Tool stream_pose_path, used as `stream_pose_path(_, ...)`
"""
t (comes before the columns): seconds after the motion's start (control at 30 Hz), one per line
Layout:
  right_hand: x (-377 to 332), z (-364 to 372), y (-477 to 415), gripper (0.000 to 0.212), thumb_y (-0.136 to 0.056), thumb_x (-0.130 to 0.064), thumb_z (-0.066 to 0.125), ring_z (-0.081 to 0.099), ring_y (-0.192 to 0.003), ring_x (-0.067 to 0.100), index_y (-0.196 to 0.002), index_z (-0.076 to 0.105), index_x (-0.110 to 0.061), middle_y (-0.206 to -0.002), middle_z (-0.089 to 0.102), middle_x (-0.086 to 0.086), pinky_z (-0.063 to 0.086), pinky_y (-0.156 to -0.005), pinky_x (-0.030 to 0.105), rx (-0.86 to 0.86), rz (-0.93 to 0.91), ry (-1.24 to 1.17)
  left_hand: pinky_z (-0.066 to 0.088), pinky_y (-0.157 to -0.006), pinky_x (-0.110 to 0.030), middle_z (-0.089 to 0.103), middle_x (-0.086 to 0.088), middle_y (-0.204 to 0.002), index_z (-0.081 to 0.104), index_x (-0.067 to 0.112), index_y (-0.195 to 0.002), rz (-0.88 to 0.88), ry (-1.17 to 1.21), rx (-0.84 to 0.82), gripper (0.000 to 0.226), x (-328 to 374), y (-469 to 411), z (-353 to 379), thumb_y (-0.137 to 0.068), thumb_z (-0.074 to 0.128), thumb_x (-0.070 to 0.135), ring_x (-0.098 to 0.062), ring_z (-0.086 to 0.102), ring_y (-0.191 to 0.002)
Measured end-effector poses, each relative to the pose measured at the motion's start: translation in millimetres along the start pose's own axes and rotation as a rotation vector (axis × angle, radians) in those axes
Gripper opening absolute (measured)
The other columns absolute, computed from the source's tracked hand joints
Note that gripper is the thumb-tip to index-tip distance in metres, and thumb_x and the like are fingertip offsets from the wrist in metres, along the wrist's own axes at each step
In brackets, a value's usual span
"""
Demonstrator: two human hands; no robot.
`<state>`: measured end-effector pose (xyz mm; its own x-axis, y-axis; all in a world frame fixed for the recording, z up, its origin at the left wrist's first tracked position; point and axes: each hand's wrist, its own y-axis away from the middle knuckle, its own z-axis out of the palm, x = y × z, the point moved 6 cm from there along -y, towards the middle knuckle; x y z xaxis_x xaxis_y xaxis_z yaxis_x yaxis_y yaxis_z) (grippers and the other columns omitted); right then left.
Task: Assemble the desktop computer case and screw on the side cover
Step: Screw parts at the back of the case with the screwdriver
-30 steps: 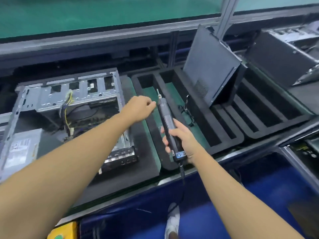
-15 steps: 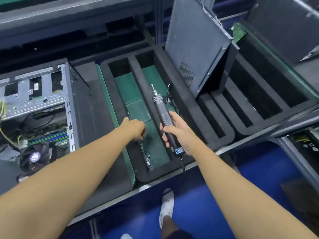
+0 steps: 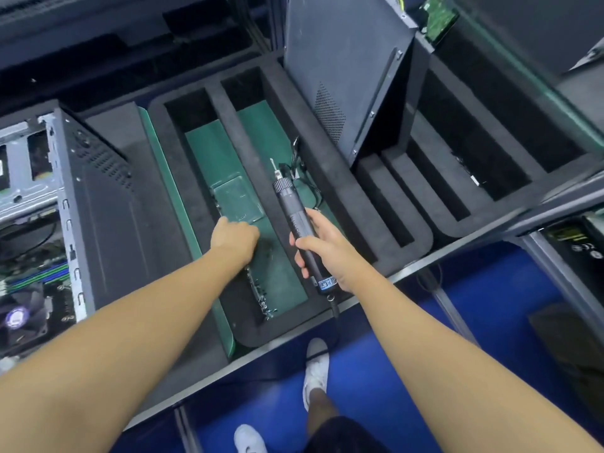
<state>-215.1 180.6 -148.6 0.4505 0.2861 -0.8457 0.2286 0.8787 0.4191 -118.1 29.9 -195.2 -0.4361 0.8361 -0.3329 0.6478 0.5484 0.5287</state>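
Observation:
My right hand (image 3: 322,248) grips a black electric screwdriver (image 3: 294,220), bit pointing away from me, held over the black foam tray (image 3: 330,178). My left hand (image 3: 233,237) reaches down into the tray's left slot with its fingers curled onto the green floor; what they hold is hidden. A row of small screws (image 3: 261,299) lies in that slot just below the hand. The open computer case (image 3: 49,223) lies at the left, its inside showing. The dark side cover (image 3: 346,70) leans upright in the tray at the back right.
A clear plastic bag (image 3: 238,201) lies in the slot ahead of my left hand. A second foam tray (image 3: 490,152) sits to the right. Another dark case (image 3: 539,27) stands at the far right. The metal bench edge (image 3: 261,351) runs below; my white shoes (image 3: 315,367) stand on blue floor.
My left hand has come back from the case and gone down into the tray's left slot. My view has tilted downward and to the right. The screwdriver stays in my right hand.

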Motion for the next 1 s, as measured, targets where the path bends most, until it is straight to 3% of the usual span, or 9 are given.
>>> stream_pose_path(0.13,7.6,-9.3,-1.7,0.066,-0.086,-0.012,0.061,0.055,-0.064,0.021,-0.148,0.039,-0.020,-0.097,0.061,0.006,0.049,-0.049,0.033,0.034,0.028,-0.045,0.031,-0.083,-0.032,0.068,-0.003,-0.115,0.061,0.021,-0.106,-0.015,0.023,-0.046,0.019,-17.8,-15.3,1.4,-0.090,0.055,0.012,-0.022,0.065,-0.107)
stream_pose_path(0.3,14.7,-17.1,-2.2,0.065,-0.084,-0.014,0.062,0.055,-0.064,0.021,-0.145,0.042,-0.021,-0.099,0.060,0.005,0.049,-0.052,0.035,0.027,0.035,-0.068,0.028,-0.082,-0.032,0.071,0.006,-0.108,0.067,0.028,-0.106,-0.031,0.049,-0.126,0.024,-4.5,-16.8,8.0,-0.084,0.067,0.017,-0.018,0.067,-0.101)
stream_pose_path(0.47,18.0,-24.5,-1.6,0.066,-0.085,-0.013,0.061,0.056,-0.065,0.022,-0.147,0.040,-0.020,-0.100,0.058,0.008,0.049,-0.053,0.035,0.038,0.036,-0.066,0.031,-0.082,-0.032,0.069,0.005,-0.109,0.064,0.029,-0.106,0.004,-0.001,-0.130,0.035,3.8,-16.0,13.1,-0.077,0.079,0.041,-0.020,0.067,-0.101)
stream_pose_path(0.6,18.2,-25.2,-0.2,0.064,-0.087,-0.011,0.060,0.056,-0.065,0.021,-0.147,0.041,-0.022,-0.098,0.059,0.006,0.049,-0.053,0.035,0.029,0.032,-0.077,0.032,-0.079,-0.030,0.069,0.001,-0.115,0.062,0.025,-0.105,0.071,-0.104,-0.059,0.021,11.7,-19.4,14.9,-0.086,0.070,0.028,-0.022,0.067,-0.102)
stream_pose_path(0.67,17.2,-24.2,0.5,0.063,-0.087,-0.011,0.059,0.055,-0.065,0.021,-0.147,0.042,-0.021,-0.099,0.059,0.007,0.049,-0.053,0.035,0.023,0.031,-0.076,0.036,-0.079,-0.030,0.066,0.000,-0.119,0.062,0.022,-0.111,0.111,-0.090,-0.076,0.025,14.0,-19.4,16.7,-0.087,0.069,0.028,-0.024,0.066,-0.107)
stream_pose_path(0.77,14.7,-21.4,1.2,0.063,-0.087,-0.011,0.059,0.055,-0.065,0.022,-0.146,0.042,-0.021,-0.100,0.058,0.008,0.049,-0.053,0.036,0.020,0.034,-0.067,0.045,-0.075,-0.034,0.064,-0.010,-0.115,0.063,0.013,-0.112,0.076,0.122,-0.105,0.033,9.3,-15.9,8.3,-0.085,0.069,0.030,-0.033,0.066,-0.104)
stream_pose_path(0.83,11.6,-19.2,1.1,0.066,-0.086,-0.011,0.060,0.055,-0.066,0.021,-0.148,0.040,-0.020,-0.101,0.058,0.008,0.049,-0.052,0.035,0.024,0.041,-0.062,0.053,-0.075,-0.036,0.067,-0.016,-0.100,0.069,0.007,-0.097,-0.002,0.445,-0.033,0.021,-1.4,-14.7,-8.1,-0.082,0.065,0.020,-0.036,0.067,-0.092)
stream_pose_path(0.93,2.1,-11.2,1.5,0.069,-0.085,-0.013,0.061,0.055,-0.065,0.021,-0.150,0.038,-0.018,-0.103,0.059,0.009,0.048,-0.052,0.035,0.022,0.038,-0.045,0.048,-0.071,-0.025,0.071,-0.007,-0.080,0.071,0.008,-0.076,-0.124,0.861,0.139,0.008,-31.8,-7.2,-30.9,-0.080,0.065,0.011,-0.023,0.065,-0.076)
stream_pose_path(1.0,-5.7,-2.0,2.3,0.071,-0.084,-0.014,0.062,0.056,-0.065,0.021,-0.150,0.037,-0.018,-0.104,0.059,0.011,0.049,-0.052,0.035,0.014,0.027,-0.023,0.049,-0.072,-0.023,0.074,-0.004,-0.079,0.069,0.015,-0.072,-0.154,0.939,0.176,0.009,-48.2,2.0,-35.1,-0.080,0.067,0.010,-0.019,0.065,-0.073)
